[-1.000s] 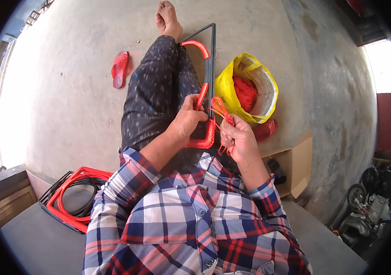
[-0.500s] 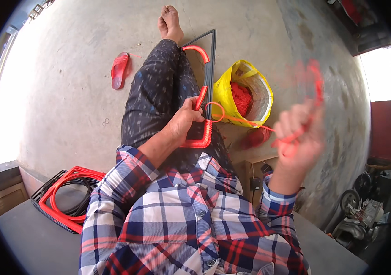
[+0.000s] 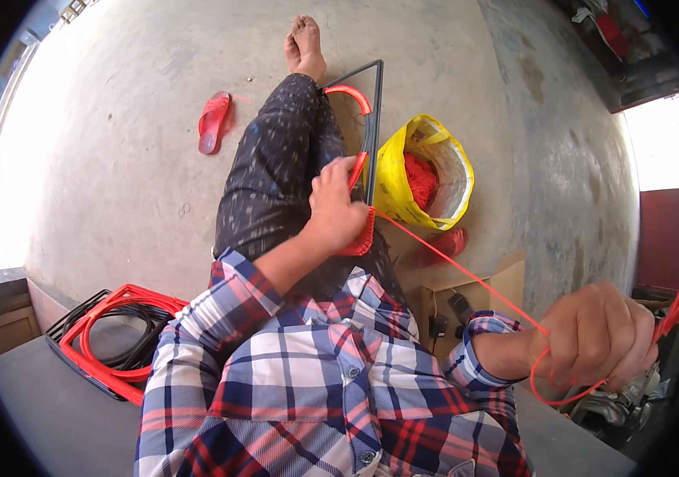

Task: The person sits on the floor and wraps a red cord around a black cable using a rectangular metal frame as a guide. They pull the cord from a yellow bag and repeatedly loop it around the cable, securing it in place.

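A black frame [image 3: 378, 103] lies along my legs, with red cord [image 3: 365, 239] wound tightly around its near corner and red pieces on its curved inner part. My left hand [image 3: 338, 205] is closed on the frame's near side, beside the wound corner; its thumb lies by the winding. Far out to the right, my right hand [image 3: 598, 334] is closed in a fist around red cord [image 3: 466, 269]. The cord runs straight and taut from the frame to that fist. A loose loop hangs under the fist, and a bunch of strands sticks out on its far side.
Right of the frame stands a yellow bag [image 3: 403, 171] holding a red cord heap [image 3: 420, 179]. Red-and-black frames [image 3: 120, 385] lie on the grey seat [image 3: 45, 421] at my left. Slippers [image 3: 214, 123] rest on the floor. A cardboard box [image 3: 466, 298] sits near my right knee.
My right hand has swung outward and down to the right, drawing the cord taut; the small loop near the frame is gone. My left hand has shifted slightly over the frame.
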Motion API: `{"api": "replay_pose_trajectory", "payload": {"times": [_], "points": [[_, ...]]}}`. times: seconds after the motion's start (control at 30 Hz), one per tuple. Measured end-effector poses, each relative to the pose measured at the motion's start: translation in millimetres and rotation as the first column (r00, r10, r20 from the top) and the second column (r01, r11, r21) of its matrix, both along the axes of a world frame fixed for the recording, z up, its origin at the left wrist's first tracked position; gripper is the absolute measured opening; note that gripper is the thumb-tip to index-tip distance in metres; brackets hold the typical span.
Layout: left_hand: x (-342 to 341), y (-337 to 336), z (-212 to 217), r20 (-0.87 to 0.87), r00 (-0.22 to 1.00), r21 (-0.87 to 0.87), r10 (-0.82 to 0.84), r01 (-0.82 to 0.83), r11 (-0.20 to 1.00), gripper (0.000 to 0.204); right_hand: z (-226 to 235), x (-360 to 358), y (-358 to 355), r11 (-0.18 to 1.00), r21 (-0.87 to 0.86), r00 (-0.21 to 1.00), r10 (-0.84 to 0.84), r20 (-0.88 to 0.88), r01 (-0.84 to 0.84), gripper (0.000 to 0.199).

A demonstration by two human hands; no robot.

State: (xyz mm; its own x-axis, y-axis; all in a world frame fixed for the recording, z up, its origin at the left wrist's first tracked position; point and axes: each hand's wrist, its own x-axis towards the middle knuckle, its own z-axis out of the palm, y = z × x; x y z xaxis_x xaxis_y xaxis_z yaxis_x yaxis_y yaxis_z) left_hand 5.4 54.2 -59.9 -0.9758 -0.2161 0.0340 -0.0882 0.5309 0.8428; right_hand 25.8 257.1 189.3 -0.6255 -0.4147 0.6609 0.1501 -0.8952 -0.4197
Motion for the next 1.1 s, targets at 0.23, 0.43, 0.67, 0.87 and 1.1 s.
{"api": "replay_pose_trajectory", "payload": {"times": [0.23, 0.43, 0.67, 0.87, 1.1], "points": [[-3, -24, 35, 0.121, 0.977, 0.363, -0.178, 0.123, 0.923, 0.025, -66, -19, 17, 0.593, 0.519, 0.788, -0.45, -0.42, 0.616, 0.016], [-8, -37, -7, 0.342, 0.91, 0.594, -0.233, -0.017, 0.805, 0.012, -195, -51, -14, -0.223, 0.489, 0.535, 0.264, -0.803, 0.844, 0.025], [-3, -23, -12, 0.275, 0.932, 0.655, -0.236, -0.002, 0.756, 0.02, -230, -49, -51, -0.108, 0.894, 0.822, -0.358, -0.442, 0.434, 0.014], [-3, -27, 10, 0.428, 0.847, 0.648, -0.314, -0.046, 0.76, 0.021, -230, -51, -50, -0.274, 0.806, 0.763, -0.269, -0.588, 0.525, 0.008], [-3, -36, 9, 0.26, 0.944, 0.564, -0.203, 0.022, 0.826, 0.021, -223, -51, -47, 0.006, 0.891, 0.786, -0.475, -0.396, 0.454, 0.029]]}}
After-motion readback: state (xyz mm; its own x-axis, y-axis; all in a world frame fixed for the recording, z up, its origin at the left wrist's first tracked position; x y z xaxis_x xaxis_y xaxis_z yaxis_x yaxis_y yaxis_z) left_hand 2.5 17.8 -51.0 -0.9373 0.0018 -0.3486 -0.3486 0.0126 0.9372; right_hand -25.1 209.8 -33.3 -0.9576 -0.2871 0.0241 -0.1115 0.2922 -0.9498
